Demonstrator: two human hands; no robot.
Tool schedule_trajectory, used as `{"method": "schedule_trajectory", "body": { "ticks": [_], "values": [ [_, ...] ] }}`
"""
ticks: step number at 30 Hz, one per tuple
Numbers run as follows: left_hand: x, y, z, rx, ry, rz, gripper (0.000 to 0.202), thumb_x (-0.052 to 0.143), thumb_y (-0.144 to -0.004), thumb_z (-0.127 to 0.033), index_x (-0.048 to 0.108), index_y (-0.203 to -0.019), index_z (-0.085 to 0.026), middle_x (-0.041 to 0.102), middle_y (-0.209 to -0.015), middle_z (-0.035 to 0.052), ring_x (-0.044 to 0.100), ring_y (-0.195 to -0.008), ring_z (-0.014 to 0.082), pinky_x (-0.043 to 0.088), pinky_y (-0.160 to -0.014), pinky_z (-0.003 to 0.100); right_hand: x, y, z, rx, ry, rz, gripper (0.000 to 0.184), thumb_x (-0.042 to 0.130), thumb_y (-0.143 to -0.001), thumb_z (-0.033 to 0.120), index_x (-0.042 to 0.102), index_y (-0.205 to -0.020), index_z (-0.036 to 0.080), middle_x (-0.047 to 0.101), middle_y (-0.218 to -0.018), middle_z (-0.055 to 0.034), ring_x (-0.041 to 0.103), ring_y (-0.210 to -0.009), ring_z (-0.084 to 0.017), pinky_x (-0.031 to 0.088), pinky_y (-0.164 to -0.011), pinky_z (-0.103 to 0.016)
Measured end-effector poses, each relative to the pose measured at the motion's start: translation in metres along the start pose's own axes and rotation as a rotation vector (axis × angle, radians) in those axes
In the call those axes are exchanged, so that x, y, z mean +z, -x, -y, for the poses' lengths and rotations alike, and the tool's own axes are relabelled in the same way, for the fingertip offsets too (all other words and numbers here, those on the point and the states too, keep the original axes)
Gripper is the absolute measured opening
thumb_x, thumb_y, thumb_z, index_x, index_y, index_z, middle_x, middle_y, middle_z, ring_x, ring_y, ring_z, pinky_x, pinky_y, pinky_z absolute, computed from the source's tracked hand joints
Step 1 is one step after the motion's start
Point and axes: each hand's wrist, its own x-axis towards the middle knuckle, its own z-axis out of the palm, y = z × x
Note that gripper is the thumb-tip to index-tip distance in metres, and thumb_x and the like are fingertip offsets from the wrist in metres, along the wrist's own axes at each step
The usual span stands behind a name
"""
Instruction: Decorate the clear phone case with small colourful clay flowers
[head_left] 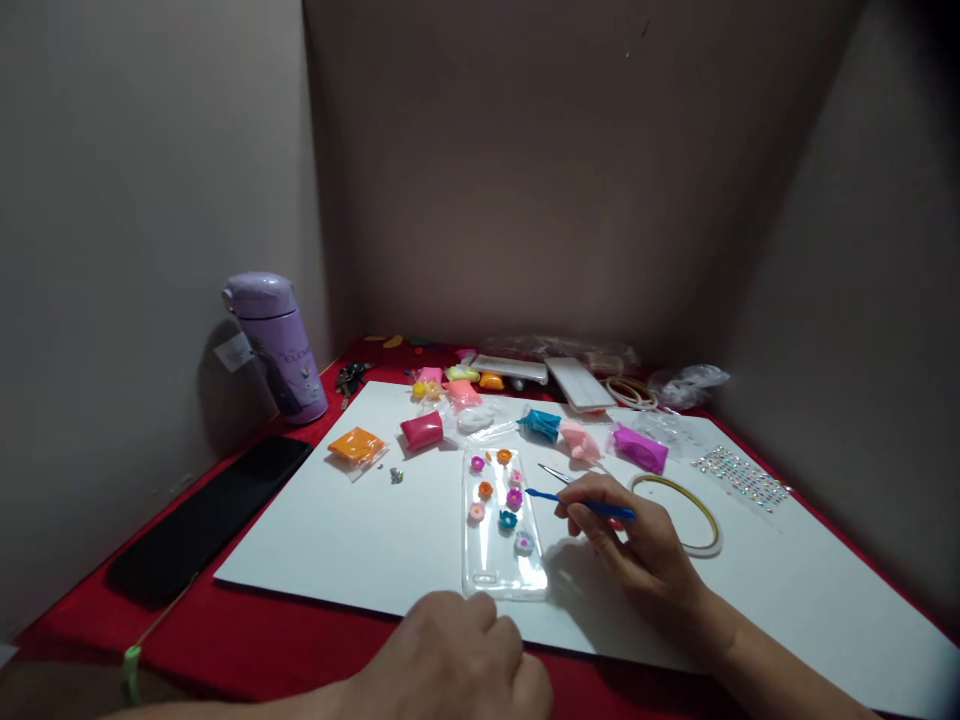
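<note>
From where I stand, at far left of the frame is a purple bottle [277, 350], w/ a black flat thing [214, 515] lying below it. Next, on the white board [337, 540], come an orange packet [357, 446] and a red packet [422, 431].

At bottom centre is the L hand [457, 655], back side up, fingers curled; its palm is hidden, so I can't tell if it holds sth. Just above it, in centre of the frame, lies the clear case [495, 580], w/ small clay flowers on its upper part. Its long axis goes nearly up-down in the frame, approx. straight away from the person. L hand is nearer to its lower end; whether they touch, I can't tell.

R hand [622, 530], right of centre, is closed in a pinch on the blue tool [589, 505]. So the case is to the left of R hand, and the tool lies crosswise to the case axis. Its tip points left, just beside the magenta flower [514, 498]; contact isn't clear to me. Further right are a tape ring [709, 546] and the gem sheet [742, 480].
</note>
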Motion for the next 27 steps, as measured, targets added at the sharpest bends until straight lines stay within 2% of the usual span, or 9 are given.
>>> {"method": "schedule_trajectory", "body": {
  "ticks": [3, 5, 6, 16, 18, 24, 27],
  "values": [
    [0.022, -0.021, 0.001, 0.048, -0.310, -0.205, 0.024, 0.055, -0.063, -0.006, 0.039, -0.052, -0.020, 0.041, -0.041, -0.0028, 0.035, -0.033, 0.0119, 0.017, -0.033, 0.027, 0.000, 0.000, 0.001, -0.035, 0.042, -0.054, 0.011, 0.051, -0.092, 0.016, 0.058, -0.098, 0.021, 0.060, -0.079, -0.0011, 0.057, -0.066, -0.011, 0.047, -0.060, -0.024],
    [0.032, -0.028, 0.001, 0.015, -0.444, -0.296, 0.023, 0.054, -0.059, -0.004, 0.040, -0.051, -0.020, 0.041, -0.039, -0.0021, 0.034, -0.031, 0.0118, 0.015, -0.032, 0.027, -0.001, -0.001, 0.000, -0.049, 0.061, -0.089, 0.012, 0.051, -0.091, 0.014, 0.058, -0.099, 0.020, 0.060, -0.080, -0.0014, 0.058, -0.067, -0.011, 0.048, -0.060, -0.024],
    [0.035, -0.030, 0.002, 0.000, -0.488, -0.313, 0.020, 0.054, -0.059, -0.004, 0.043, -0.051, -0.019, 0.046, -0.040, -0.0005, 0.035, -0.031, 0.0122, 0.016, -0.032, 0.027, -0.001, -0.001, -0.001, -0.054, 0.065, -0.100, 0.012, 0.051, -0.091, 0.014, 0.058, -0.099, 0.020, 0.061, -0.081, -0.0017, 0.059, -0.067, -0.011, 0.048, -0.060, -0.024],
    [0.055, -0.020, 0.012, -0.017, -0.470, -0.329, 0.009, 0.060, -0.065, -0.006, 0.057, -0.059, -0.012, 0.063, -0.054, 0.0050, 0.055, -0.044, 0.0176, 0.027, -0.034, 0.027, -0.003, -0.003, -0.004, -0.036, 0.102, -0.044, 0.012, 0.051, -0.091, 0.014, 0.058, -0.098, 0.021, 0.061, -0.074, 0.0002, 0.057, -0.060, -0.012, 0.046, -0.055, -0.024],
    [0.057, -0.019, 0.011, -0.019, -0.474, -0.310, 0.009, 0.059, -0.067, -0.006, 0.058, -0.061, -0.012, 0.063, -0.056, 0.0048, 0.056, -0.046, 0.0173, 0.027, -0.035, 0.027, -0.004, -0.002, -0.004, -0.035, 0.106, -0.042, 0.012, 0.051, -0.090, 0.014, 0.058, -0.098, 0.021, 0.061, -0.074, 0.0000, 0.058, -0.060, -0.012, 0.046, -0.055, -0.024],
    [0.058, -0.019, 0.012, -0.029, -0.467, -0.346, 0.010, 0.056, -0.071, -0.004, 0.058, -0.065, -0.010, 0.062, -0.055, 0.0037, 0.057, -0.049, 0.0165, 0.027, -0.038, 0.027, -0.005, -0.001, -0.007, -0.016, 0.118, -0.042, 0.012, 0.052, -0.090, 0.014, 0.058, -0.097, 0.022, 0.060, -0.074, 0.0001, 0.055, -0.058, -0.011, 0.043, -0.052, -0.024],
    [0.056, -0.018, 0.011, -0.020, -0.448, -0.310, 0.009, 0.054, -0.073, -0.004, 0.057, -0.068, -0.010, 0.062, -0.058, 0.0037, 0.055, -0.049, 0.0148, 0.029, -0.041, 0.028, -0.005, -0.002, -0.008, -0.069, 0.152, -0.046, 0.015, 0.056, -0.088, 0.012, 0.059, -0.099, 0.022, 0.062, -0.076, -0.0013, 0.056, -0.060, -0.013, 0.043, -0.052, -0.025]
  ]
}}
